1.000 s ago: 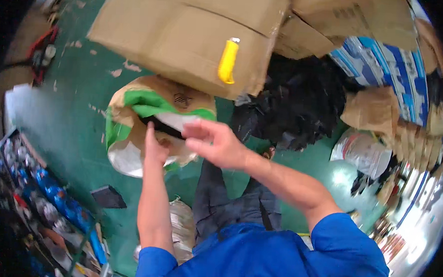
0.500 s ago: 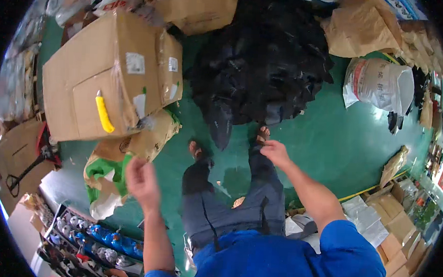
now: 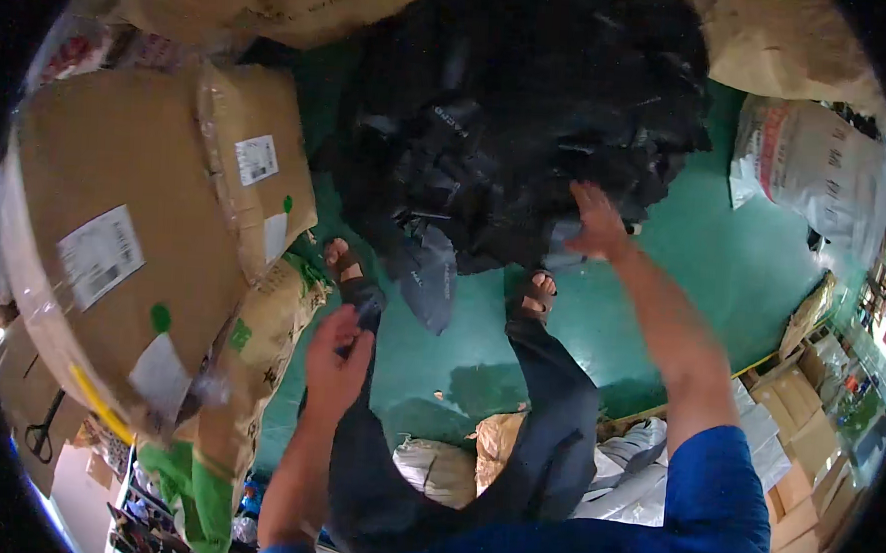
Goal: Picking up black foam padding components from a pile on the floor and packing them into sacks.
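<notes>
A large heap of thin black sheet-like pieces (image 3: pixel 532 111) lies on the green floor in front of me. My right hand (image 3: pixel 598 225) reaches to its near right edge, fingers spread, with nothing seen in it; whether it touches the heap I cannot tell. One greyish-black piece (image 3: pixel 428 281) sticks out from the heap toward me, between my feet. My left hand (image 3: pixel 340 366) hangs over my left leg, fingers loosely bent and the thumb apart, apparently holding nothing.
Taped cardboard boxes (image 3: pixel 156 201) stand close on my left, a yellow strip-shaped thing (image 3: pixel 101 406) along the near edge. Below them lies a brown and green sack (image 3: pixel 269 338). A white printed sack (image 3: pixel 820 161) sits at the right. Brown paper (image 3: pixel 776 44) is at the far right.
My view has come lower and nearer to the heap. My right hand has moved forward to the heap's edge, its fingers opening out. My left hand has shifted rightward and down. My feet stand wider apart.
</notes>
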Action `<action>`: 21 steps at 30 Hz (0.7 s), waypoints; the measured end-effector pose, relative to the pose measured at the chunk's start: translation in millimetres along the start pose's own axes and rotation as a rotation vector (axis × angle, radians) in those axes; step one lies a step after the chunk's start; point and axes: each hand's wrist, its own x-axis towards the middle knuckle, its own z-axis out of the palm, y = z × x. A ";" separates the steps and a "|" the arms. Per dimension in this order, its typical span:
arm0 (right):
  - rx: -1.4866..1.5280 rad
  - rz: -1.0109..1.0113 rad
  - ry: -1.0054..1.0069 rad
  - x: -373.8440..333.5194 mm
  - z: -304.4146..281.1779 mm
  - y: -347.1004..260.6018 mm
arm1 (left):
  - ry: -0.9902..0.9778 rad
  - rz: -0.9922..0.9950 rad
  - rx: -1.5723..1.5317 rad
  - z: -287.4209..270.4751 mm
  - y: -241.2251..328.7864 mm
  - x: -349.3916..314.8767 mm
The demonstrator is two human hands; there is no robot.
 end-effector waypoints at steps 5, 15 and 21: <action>-0.182 -0.196 0.173 178.5 -27.9 -27.3 | -0.090 -0.109 -0.044 23.3 -81.3 0.1; -0.533 -0.158 0.029 284.2 -56.1 -38.3 | -0.113 -0.212 -0.139 4.5 -44.8 10.4; -0.674 -0.240 0.142 276.0 -43.9 -27.0 | -0.255 -0.184 -0.190 12.7 -38.4 18.2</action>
